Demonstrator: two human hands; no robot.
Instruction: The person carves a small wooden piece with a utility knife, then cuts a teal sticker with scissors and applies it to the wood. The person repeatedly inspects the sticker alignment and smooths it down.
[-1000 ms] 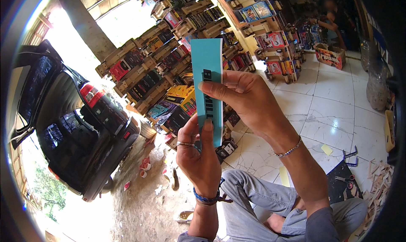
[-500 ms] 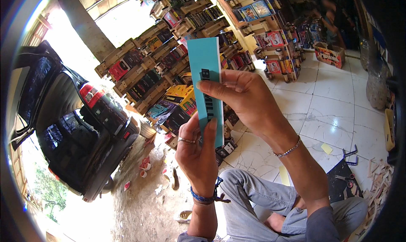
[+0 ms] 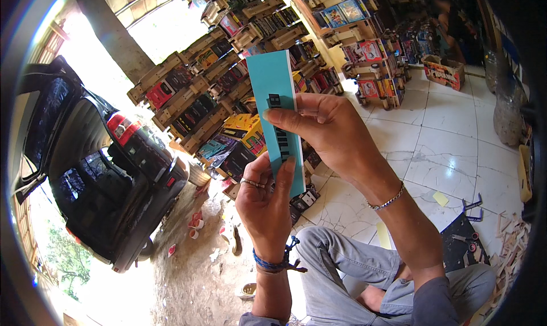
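Observation:
Between both hands stands a long teal card strip (image 3: 269, 75) with white edges and dark lettering down its middle, tilted slightly. My left hand (image 3: 263, 203) grips its lower part, the thumb lying on the front face. My right hand (image 3: 327, 126) pinches the strip around mid-height from the right side, thumb in front and fingers behind. The thumbs cover part of the dark lettering. The strip is held up in the air, above my crossed legs (image 3: 347, 257) in grey jeans.
Stacked wooden shelves (image 3: 191, 101) full of boxed goods stand ahead. A dark car (image 3: 114, 195) with its tailgate raised is at the left. On the tiled floor (image 3: 393, 172) to my right lie a black cutting mat (image 3: 456, 240) with scissors (image 3: 472, 247) and wood scraps (image 3: 507, 252).
The teal card strip has turned slightly, its top leaning a little further left and showing more of its front face. Both hands keep their hold.

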